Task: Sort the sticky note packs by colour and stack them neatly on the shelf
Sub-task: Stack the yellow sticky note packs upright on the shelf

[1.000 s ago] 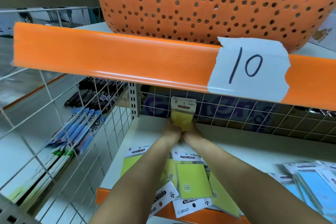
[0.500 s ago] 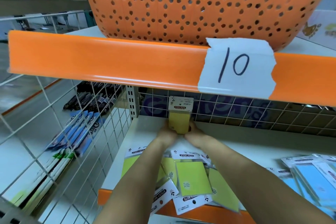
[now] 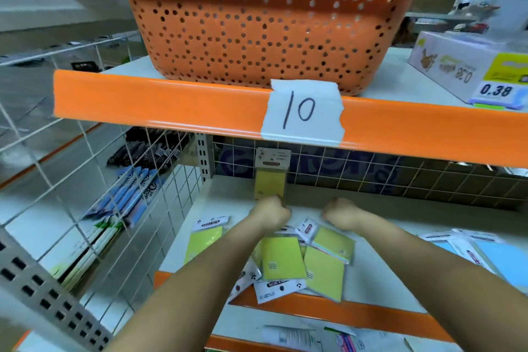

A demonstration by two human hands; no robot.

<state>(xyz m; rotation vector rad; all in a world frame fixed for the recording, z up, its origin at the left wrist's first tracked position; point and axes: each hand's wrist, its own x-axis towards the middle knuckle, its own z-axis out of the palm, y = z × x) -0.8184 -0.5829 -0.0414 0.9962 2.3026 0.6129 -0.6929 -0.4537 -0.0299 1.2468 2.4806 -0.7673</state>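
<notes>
A yellow sticky note pack (image 3: pixel 271 180) stands upright against the wire back grid (image 3: pixel 371 174) of the white shelf (image 3: pixel 228 197). My left hand (image 3: pixel 271 213) is right at its lower edge, fingers curled round the bottom of the pack. My right hand (image 3: pixel 340 212) is a fist a little to the right, apart from the pack and holding nothing. Several yellow-green packs (image 3: pixel 283 261) lie in a loose pile at the shelf's front, under my forearms. Light blue packs (image 3: pixel 500 254) lie at the right end.
The upper shelf's orange lip (image 3: pixel 160 103) with a taped "10" label (image 3: pixel 303 111) hangs low over the opening. An orange perforated basket (image 3: pixel 257 26) and a box with a 0.38 price tag (image 3: pixel 468 71) sit above. A wire side grid (image 3: pixel 94 180) closes the left, with pens (image 3: pixel 128 194) beyond it.
My right hand has let go of the upright yellow pack and moved to the right. My left hand stays at the pack's base. The camera has tilted up.
</notes>
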